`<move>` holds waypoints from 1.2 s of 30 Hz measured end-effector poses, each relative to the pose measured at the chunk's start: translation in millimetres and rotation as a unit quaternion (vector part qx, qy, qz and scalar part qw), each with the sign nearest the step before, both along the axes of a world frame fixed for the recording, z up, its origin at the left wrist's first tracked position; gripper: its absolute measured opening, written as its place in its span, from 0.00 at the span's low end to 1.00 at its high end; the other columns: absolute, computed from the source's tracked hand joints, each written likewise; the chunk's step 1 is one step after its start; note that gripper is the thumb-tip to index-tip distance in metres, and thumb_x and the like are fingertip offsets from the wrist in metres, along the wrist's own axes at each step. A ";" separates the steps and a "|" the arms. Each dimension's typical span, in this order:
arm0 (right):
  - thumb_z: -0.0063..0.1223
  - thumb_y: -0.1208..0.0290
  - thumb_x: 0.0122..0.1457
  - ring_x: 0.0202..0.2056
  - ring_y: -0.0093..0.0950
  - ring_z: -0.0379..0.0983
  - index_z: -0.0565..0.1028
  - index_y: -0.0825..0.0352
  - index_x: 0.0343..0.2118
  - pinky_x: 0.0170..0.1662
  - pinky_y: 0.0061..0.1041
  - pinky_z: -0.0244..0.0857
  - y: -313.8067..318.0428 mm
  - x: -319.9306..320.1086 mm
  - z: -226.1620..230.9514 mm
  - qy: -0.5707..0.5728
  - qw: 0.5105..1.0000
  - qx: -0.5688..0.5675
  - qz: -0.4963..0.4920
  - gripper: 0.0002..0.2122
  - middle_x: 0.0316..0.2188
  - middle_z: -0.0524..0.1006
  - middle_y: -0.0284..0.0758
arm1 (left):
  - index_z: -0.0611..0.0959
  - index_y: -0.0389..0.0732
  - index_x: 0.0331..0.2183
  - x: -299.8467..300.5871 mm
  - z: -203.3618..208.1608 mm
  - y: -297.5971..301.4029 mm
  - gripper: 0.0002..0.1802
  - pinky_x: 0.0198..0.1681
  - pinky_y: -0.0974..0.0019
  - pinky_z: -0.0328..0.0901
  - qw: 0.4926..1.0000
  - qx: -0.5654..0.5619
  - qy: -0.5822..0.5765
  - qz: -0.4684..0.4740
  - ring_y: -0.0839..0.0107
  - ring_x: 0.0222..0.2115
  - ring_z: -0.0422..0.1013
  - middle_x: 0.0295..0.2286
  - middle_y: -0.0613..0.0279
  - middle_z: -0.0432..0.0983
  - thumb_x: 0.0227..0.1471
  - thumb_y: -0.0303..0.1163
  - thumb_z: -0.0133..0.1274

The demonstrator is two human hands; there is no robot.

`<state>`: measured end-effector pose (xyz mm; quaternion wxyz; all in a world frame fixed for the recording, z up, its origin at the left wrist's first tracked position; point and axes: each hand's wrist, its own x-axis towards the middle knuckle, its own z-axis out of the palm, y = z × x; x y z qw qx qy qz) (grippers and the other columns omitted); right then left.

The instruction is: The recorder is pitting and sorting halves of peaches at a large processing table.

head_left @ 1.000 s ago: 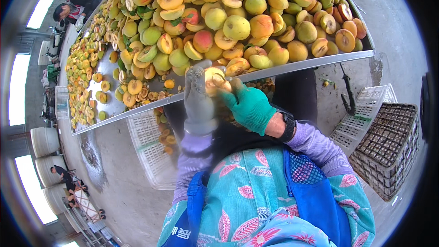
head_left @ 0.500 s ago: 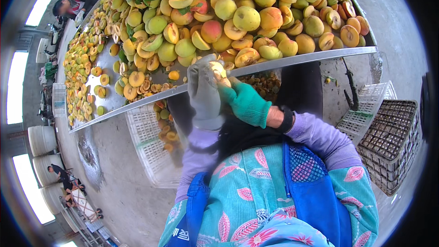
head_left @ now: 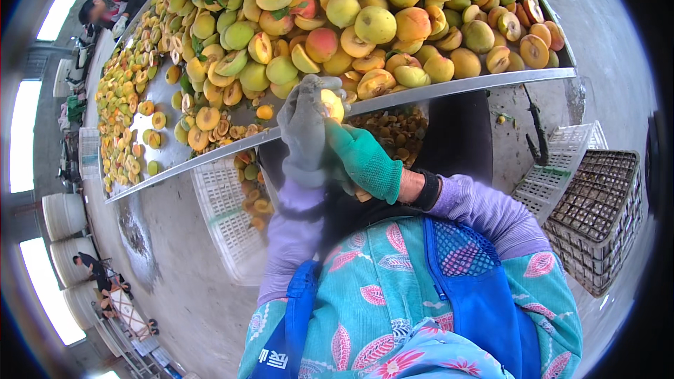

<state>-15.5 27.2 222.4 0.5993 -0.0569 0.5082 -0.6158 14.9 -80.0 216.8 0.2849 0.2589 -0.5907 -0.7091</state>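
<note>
At the near edge of a metal-rimmed table (head_left: 463,86), my left hand (head_left: 303,130) in a grey glove is closed around a piece of yellow-fleshed peach (head_left: 331,105). My right hand (head_left: 368,161), in a green glove, is closed and pressed against the left just below the fruit. A small tan end (head_left: 362,195) shows under the right hand; what it belongs to is hidden. Past the rim lies a big heap of whole and halved peaches (head_left: 375,26), green, yellow and red, some with stones showing.
Under the table's left part stands a white plastic crate (head_left: 223,200) holding peach pieces. Dark scraps (head_left: 393,133) lie below the rim. At right, a white crate (head_left: 562,168) leans by a dirty grey crate (head_left: 597,217). Another person (head_left: 116,10) is at the far left.
Both hands have shifted slightly left and turned. My right hand has dropped a little below the peach piece, and the tan end has come into view beneath it.
</note>
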 end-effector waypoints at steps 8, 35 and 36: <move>0.38 0.48 0.62 0.09 0.21 0.56 0.69 0.58 0.24 0.12 0.22 0.49 8.6 -6.5 12.2 -0.311 0.933 -0.155 0.090 0.19 0.11 0.63 0.25 | 0.78 0.34 0.33 15.1 18.8 -11.8 0.22 0.29 0.68 0.69 0.984 0.092 -0.022 -0.152 0.67 0.27 0.73 0.26 0.56 0.74 0.57 0.46 0.43; 0.44 0.53 0.60 0.19 0.37 0.68 0.69 0.65 0.33 0.23 0.35 0.62 -1.3 -24.1 -4.7 0.357 0.931 -0.049 -0.059 0.17 0.17 0.71 0.41 | 0.71 0.38 0.51 27.2 37.0 -75.8 0.25 0.39 0.65 0.68 0.951 -0.195 -0.221 -0.094 0.66 0.36 0.71 0.38 0.57 0.74 0.50 0.34 0.50; 0.44 0.54 0.60 0.26 0.48 0.71 0.67 0.70 0.35 0.30 0.42 0.63 -4.7 -25.8 5.9 0.421 0.906 -0.038 -0.008 0.19 0.21 0.72 0.50 | 0.72 0.37 0.50 29.5 33.8 -63.0 0.24 0.36 0.71 0.69 0.989 -0.125 -0.059 -0.059 0.70 0.31 0.73 0.36 0.58 0.74 0.50 0.30 0.52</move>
